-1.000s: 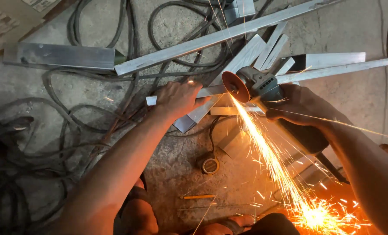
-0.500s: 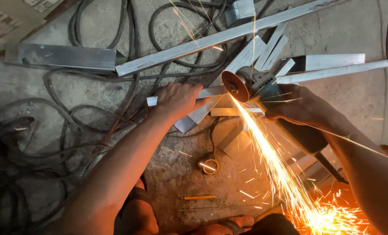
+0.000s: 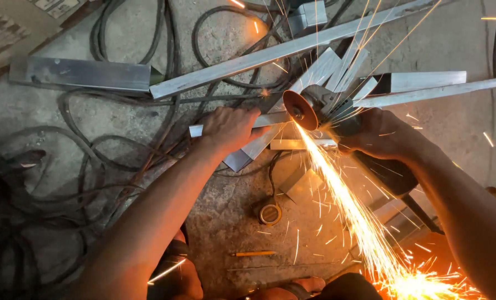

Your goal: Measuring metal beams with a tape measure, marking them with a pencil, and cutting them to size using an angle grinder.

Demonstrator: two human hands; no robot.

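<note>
Sparks now spray upward too. My left hand, fingers pressed flat, pins the bar steady; my right hand grips the grinder closed.

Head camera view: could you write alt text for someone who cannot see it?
A person's right hand holds an angle grinder whose disc throws a stream of sparks toward the lower right, while the left hand presses down on a metal bar. More metal bars, dark cables, a tape roll and a pencil lie on the concrete floor.
</note>
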